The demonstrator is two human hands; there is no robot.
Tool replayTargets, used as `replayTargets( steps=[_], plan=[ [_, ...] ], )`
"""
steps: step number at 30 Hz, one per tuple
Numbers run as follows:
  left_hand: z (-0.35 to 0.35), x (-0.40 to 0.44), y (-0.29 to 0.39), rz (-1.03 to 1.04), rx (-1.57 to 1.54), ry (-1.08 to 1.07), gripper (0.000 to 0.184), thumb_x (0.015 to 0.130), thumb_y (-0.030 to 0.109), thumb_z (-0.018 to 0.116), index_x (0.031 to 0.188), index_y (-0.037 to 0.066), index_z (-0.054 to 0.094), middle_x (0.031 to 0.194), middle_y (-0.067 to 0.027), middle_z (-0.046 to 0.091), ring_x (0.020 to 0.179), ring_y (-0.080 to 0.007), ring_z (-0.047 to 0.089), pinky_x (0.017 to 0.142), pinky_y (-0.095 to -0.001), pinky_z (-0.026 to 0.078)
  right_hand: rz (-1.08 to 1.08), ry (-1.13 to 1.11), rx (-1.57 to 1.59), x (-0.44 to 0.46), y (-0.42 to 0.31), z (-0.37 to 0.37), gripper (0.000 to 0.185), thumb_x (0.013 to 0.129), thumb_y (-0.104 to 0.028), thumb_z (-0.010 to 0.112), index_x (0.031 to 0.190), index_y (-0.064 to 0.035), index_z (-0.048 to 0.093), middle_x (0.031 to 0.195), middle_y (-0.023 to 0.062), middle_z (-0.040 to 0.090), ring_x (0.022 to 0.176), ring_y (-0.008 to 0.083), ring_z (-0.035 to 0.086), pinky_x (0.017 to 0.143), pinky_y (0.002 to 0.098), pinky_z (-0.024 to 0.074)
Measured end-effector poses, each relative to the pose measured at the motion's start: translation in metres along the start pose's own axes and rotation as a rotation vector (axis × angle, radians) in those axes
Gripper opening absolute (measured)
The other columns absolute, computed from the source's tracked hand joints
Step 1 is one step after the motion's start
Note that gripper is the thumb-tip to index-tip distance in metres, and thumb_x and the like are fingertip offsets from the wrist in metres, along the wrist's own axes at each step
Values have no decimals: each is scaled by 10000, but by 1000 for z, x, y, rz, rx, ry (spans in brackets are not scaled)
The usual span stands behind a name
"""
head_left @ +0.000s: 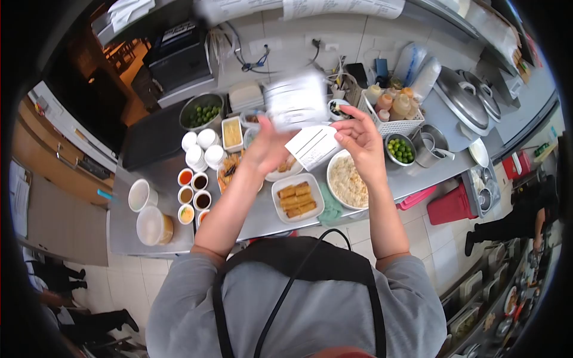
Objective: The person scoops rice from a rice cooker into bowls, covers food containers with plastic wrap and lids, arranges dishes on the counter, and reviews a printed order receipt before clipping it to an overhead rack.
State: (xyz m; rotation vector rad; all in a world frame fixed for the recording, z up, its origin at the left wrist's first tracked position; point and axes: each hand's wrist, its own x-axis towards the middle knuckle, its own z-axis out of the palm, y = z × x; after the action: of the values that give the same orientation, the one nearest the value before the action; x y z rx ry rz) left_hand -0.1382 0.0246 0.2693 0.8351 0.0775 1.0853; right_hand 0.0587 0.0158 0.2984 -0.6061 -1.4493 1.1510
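Note:
My right hand [361, 143] pinches a white printed paper slip [313, 146] between thumb and fingers, above the counter. Close to the slip's left edge is my left hand [268, 149], its thumb raised. Motion and paper hide its fingers, so I cannot tell whether they grip anything. A second printed paper [296, 98], smeared by movement, is just above both hands. Below them sit a white tray of fried rolls [296, 200] and a round bowl of rice or noodles [348, 182]. A plate of food [230, 173] is partly covered by my left forearm.
Sauce cups [185, 176] and plastic tubs [155, 227] stand at left. Small green limes fill a bowl [202, 112] at the back and another bowl [400, 149] at right. A basket of squeeze bottles [391, 113], a metal pot [428, 143] and large lids [462, 98] occupy the right.

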Motion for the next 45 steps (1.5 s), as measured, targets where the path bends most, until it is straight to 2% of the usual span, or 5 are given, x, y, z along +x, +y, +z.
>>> replayTargets(
  steps=[2, 7, 18, 25, 45],
  plan=[
    [7, 1, 13, 121, -134, 34, 744, 730, 453, 584, 1259, 18, 295, 1257, -98, 388, 1158, -214, 374, 946, -384, 326, 10, 0, -20, -5, 5, 5, 423, 744, 72, 524, 1144, -22, 422, 869, 66, 566, 798, 97, 527, 707, 205, 411],
    [12, -13, 31, 88, 235, 244, 443, 865, 219, 449, 1222, -19, 337, 1094, -128, 522, 974, -195, 531, 847, -319, 420, 58, 65, -54, -11, 17, 20, 391, 753, 72, 518, 1123, -34, 449, 880, 67, 565, 802, 93, 521, 709, 207, 405],
    [-14, -47, 50, 178, 362, 450, 532, 701, -87, 547, 1199, 20, 394, 1012, -132, 564, 894, -183, 564, 785, -271, 460, 102, 61, -15, -12, 27, 62, 494, 758, 60, 515, 1209, -14, 327, 803, 54, 563, 690, 63, 513, 639, 174, 391],
    [-10, -74, 70, 205, 244, 482, 332, 779, 55, 470, 1089, -60, 500, 1091, -153, 531, 979, -209, 537, 859, -325, 426, 119, 34, -28, -13, 31, 90, 459, 758, 52, 506, 1187, -8, 355, 786, 42, 533, 648, 41, 496, 572, 152, 368],
    [-12, -96, 112, 453, 227, 566, 445, 798, 181, 435, 1142, -101, 418, 1188, -183, 446, 1107, -263, 432, 954, -378, 321, 68, 114, -64, -28, 32, 97, 380, 773, 53, 486, 1139, -12, 409, 769, 18, 500, 636, 26, 457, 566, 148, 349]
  ],
)
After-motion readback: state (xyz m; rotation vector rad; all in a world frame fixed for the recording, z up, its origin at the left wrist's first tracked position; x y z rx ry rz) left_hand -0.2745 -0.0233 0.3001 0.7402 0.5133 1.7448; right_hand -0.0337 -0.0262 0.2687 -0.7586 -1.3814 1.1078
